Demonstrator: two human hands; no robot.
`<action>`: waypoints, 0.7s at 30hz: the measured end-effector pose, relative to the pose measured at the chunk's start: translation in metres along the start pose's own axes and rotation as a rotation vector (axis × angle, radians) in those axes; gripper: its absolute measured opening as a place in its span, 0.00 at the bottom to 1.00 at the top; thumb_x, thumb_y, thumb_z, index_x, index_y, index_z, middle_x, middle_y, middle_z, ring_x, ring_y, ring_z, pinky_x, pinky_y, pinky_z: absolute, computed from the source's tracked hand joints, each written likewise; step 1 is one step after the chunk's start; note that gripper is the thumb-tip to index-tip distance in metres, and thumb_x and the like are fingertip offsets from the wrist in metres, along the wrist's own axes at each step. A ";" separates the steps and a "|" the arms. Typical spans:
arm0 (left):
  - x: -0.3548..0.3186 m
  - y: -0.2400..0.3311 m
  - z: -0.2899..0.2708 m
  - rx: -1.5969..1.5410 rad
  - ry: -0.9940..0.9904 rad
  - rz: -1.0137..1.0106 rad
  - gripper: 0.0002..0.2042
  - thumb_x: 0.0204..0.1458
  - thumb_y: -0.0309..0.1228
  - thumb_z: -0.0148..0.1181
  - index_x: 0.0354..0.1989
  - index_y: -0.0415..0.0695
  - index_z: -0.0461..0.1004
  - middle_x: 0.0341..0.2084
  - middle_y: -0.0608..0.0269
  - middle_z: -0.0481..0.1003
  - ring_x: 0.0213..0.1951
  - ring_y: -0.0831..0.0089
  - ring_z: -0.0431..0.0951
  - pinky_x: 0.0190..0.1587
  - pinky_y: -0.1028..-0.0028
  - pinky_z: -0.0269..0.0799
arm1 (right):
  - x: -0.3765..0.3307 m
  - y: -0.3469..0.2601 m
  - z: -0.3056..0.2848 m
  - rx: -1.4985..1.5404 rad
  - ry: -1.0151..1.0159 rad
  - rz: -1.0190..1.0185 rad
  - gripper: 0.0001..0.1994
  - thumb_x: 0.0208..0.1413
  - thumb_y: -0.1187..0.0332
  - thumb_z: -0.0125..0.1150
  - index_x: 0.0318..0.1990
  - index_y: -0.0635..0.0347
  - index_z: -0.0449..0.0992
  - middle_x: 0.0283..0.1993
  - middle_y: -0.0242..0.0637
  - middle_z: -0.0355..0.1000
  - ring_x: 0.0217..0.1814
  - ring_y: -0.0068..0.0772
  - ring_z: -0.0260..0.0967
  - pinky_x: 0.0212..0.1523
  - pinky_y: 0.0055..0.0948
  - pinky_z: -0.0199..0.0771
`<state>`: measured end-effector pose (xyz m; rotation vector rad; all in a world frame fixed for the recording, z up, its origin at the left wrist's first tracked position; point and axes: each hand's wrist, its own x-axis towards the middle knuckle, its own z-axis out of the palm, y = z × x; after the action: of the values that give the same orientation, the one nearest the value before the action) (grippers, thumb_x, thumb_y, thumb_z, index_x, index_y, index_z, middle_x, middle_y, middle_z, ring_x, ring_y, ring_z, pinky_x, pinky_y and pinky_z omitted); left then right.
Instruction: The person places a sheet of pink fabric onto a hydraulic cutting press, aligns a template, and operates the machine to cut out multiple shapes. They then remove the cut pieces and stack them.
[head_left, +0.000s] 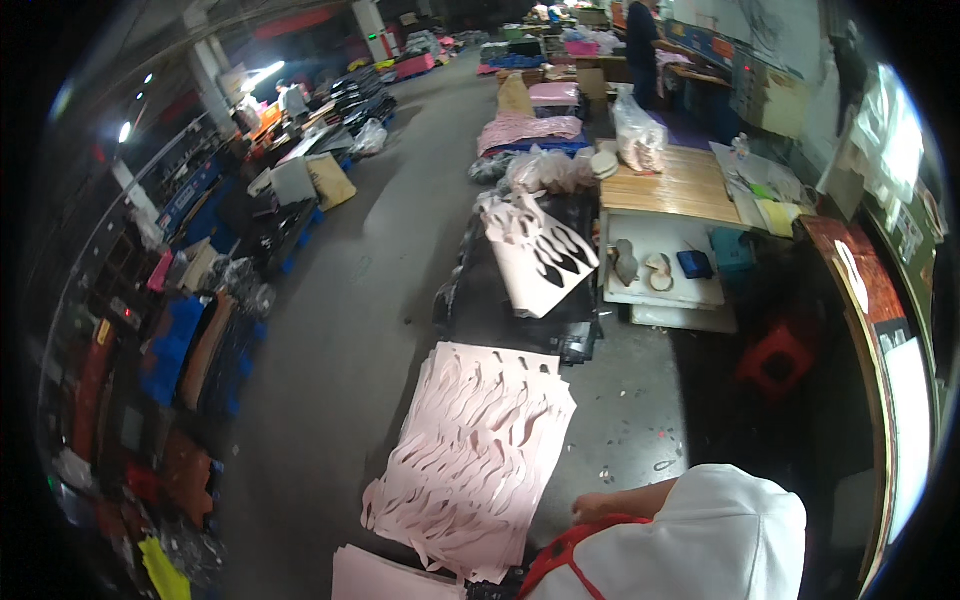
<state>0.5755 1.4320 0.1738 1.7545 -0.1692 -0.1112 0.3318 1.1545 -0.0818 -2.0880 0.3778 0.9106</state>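
My right forearm, in a white sleeve (715, 525), crosses the lower right from the elbow, bare below it. At its end my right hand (592, 507) hangs beside a stack of pink sheets (480, 450), apart from its right edge. The fingers are small, partly behind the red apron (575, 550), and I cannot tell what they hold, if anything. The stacked sheets are cut through with many wavy slots. A second pile of plain pink sheets (385, 578) lies at the bottom edge. My left hand is out of view.
Beyond the stack, a cut pale sheet (535, 265) lies on black sheeting (475, 305). Right of it stands a wooden-topped table (675, 185) with a clear bag (638, 135) and a white shelf (655, 295) below. A red stool (778, 358) stands farther right. Stacked materials line the left side.
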 end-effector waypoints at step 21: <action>0.028 0.148 0.248 -0.028 -1.045 0.562 0.24 0.59 0.40 0.41 0.37 0.26 0.73 0.34 0.45 0.77 0.39 0.59 0.75 0.47 0.66 0.66 | -0.193 -0.062 -0.163 1.011 0.369 -0.269 0.39 0.59 0.35 0.36 0.51 0.68 0.73 0.54 0.48 0.69 0.59 0.40 0.63 0.62 0.30 0.58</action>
<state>0.5534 1.1604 0.2731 1.4053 -1.3864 -0.6035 0.3087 1.0588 0.1590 -1.2873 0.5779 0.0835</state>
